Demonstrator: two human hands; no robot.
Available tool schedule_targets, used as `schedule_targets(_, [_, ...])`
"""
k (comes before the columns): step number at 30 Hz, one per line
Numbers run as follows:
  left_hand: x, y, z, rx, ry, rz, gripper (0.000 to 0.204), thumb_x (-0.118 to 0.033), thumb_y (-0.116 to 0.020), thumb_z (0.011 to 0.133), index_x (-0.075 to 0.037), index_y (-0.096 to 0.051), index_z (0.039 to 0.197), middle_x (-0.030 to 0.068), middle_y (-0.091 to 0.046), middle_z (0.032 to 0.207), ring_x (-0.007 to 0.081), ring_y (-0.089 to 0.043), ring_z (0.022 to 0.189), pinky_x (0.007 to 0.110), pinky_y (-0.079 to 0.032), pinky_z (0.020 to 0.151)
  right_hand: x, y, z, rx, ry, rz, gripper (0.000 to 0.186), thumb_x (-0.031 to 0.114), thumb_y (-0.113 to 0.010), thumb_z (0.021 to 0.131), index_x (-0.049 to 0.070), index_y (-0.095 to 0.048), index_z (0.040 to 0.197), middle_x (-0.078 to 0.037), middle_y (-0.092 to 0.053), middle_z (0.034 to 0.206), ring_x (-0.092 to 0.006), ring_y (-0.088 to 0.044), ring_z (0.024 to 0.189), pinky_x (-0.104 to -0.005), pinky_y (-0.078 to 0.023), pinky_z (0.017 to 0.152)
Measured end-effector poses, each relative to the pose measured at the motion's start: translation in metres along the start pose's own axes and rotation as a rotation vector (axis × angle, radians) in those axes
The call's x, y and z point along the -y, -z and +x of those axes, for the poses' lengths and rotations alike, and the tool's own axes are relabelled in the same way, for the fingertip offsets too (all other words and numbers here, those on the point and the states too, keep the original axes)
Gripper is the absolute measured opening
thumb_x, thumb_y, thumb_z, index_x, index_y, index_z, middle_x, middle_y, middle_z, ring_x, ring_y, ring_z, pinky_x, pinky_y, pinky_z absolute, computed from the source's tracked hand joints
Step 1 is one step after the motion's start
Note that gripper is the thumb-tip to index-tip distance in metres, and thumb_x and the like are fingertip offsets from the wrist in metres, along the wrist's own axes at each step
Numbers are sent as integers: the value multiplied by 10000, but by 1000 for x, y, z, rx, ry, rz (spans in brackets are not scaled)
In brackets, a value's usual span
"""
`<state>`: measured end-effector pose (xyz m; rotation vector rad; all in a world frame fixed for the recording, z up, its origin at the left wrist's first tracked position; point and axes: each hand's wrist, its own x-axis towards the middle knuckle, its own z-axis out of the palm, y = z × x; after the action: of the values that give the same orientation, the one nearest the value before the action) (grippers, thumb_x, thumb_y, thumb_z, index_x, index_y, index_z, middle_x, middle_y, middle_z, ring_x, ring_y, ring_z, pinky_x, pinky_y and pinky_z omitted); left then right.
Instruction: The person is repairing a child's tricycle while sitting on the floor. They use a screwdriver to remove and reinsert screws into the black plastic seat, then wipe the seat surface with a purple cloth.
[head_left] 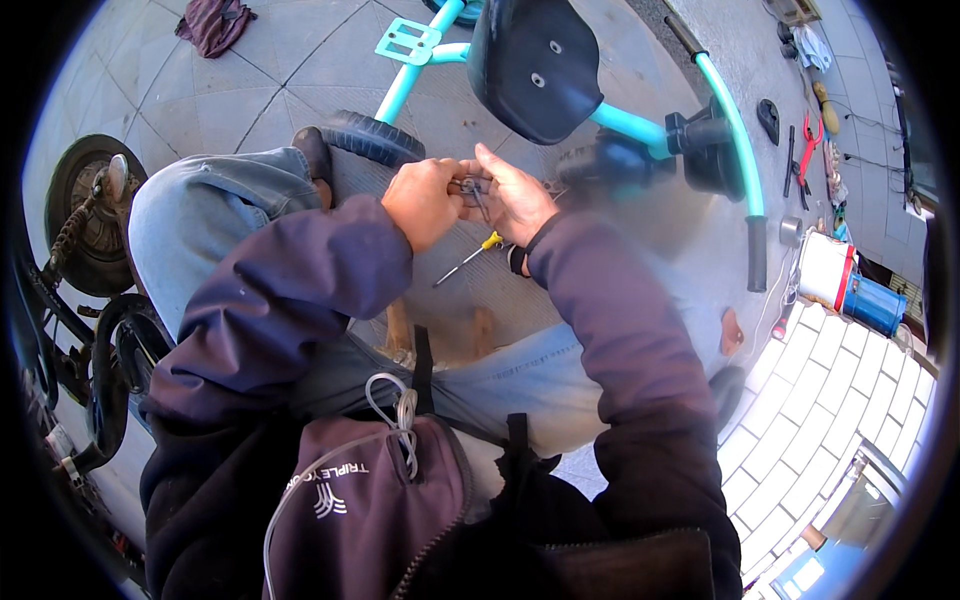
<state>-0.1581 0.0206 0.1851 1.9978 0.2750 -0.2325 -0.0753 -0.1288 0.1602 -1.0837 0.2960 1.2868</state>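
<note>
My left hand (422, 203) and my right hand (512, 196) meet in front of me, close below a black seat (535, 70). My right hand is cupped, palm up, around several small metal parts (473, 187) that look like bolts or similar hardware. The fingers of my left hand are closed together at these parts; what they pinch is too small to make out. On the ground just below my right hand lies a screwdriver (490, 242) with a yellow handle. The seat belongs to a teal-framed ride-on vehicle (630, 128).
A black wheel (375, 138) of the vehicle stands near my left hand. Its teal bar (738, 120) curves at the right. Pliers with red handles (808, 150) and other tools lie farther right, near a blue container (875, 303). A bicycle wheel (92, 215) is at left, a dark cloth (215, 25) beyond.
</note>
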Motion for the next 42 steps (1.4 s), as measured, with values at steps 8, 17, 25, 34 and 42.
schedule_targets(8, [-8, -4, -9, -103, -189, 95, 339, -31, -638, 769, 9, -645, 1106, 179, -627, 895, 335, -649, 817, 381, -520, 749, -3, 0, 5, 31, -28, 64, 381, 407, -468, 1003, 47, -590, 1027, -72, -602, 997, -185, -618, 882, -335, -532, 738])
schedule_targets(17, [-19, -19, -13, -131, -319, 65, 283, -35, -615, 781, 10, -651, 1058, 190, -643, 985, 359, -644, 888, 401, -519, 777, -11, 15, 11, 131, -11, 189, 359, 331, -456, 1006, 18, -612, 1091, -127, -639, 1147, -231, -625, 1038, -360, -486, 946])
schedule_targets(25, [-51, 46, 0, -168, -365, 65, 193, -75, -624, 863, 33, -660, 1019, 188, -684, 902, 249, -681, 792, 330, -530, 726, 0, 23, 9, -18, -31, 113, 200, 222, -553, 956, 30, -603, 978, -84, -638, 925, -198, -647, 817, -349, -574, 760])
schedule_targets(34, [-104, 128, 12, -402, -278, -201, 145, -70, -593, 934, 60, -658, 931, 14, -628, 773, 57, -542, 686, 200, -453, 630, -5, 111, 69, -358, 6, -111, 72, 9, -628, 827, 3, -610, 896, -82, -618, 825, -187, -633, 759, -334, -589, 672])
schedule_targets(42, [-108, 134, 18, -279, -38, -9, 182, -116, -611, 933, 61, -655, 925, 45, -642, 713, 67, -552, 668, 224, -450, 606, -16, 99, 113, -670, -114, -471, 166, 79, -611, 874, -2, -630, 1018, -85, -637, 858, -132, -630, 798, -224, -529, 660])
